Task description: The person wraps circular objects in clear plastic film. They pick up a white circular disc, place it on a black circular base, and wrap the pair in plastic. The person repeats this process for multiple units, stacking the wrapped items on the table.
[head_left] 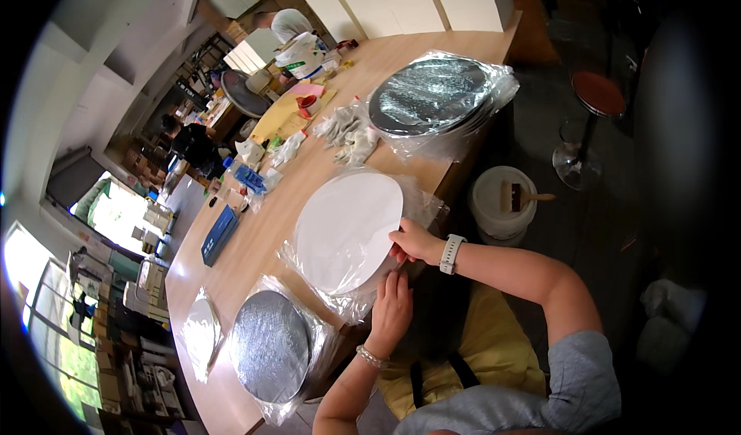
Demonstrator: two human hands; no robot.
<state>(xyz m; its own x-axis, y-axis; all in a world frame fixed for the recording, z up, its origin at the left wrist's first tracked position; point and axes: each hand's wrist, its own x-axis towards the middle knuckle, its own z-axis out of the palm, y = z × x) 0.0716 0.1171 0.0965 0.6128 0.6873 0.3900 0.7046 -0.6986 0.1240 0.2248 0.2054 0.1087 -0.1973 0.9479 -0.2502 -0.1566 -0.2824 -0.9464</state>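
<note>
A white round disc (pixel 347 230) lies at the table's near edge, with a clear plastic bag (pixel 351 305) around and under it. My right hand (pixel 417 243), wearing a pale watch at the wrist, is closed on the disc's right rim, thumb on top. Just below it, my left hand (pixel 392 311) has its fingers together at the edge of the plastic bag. Its fingertips are partly hidden, and a beaded bracelet circles that wrist. To the left, a plastic-wrapped grey round disc (pixel 270 346) lies close by, beside a smaller wrapped white disc (pixel 202 331).
Farther along the table sits a stack of dark wrapped discs (pixel 428 95), near crumpled gloves (pixel 347 130). A blue box (pixel 221 236) and a bottle (pixel 231 165) stand toward the far edge. On the floor at right are a white bucket with a brush (pixel 502 223) and a red-topped stool (pixel 598 94).
</note>
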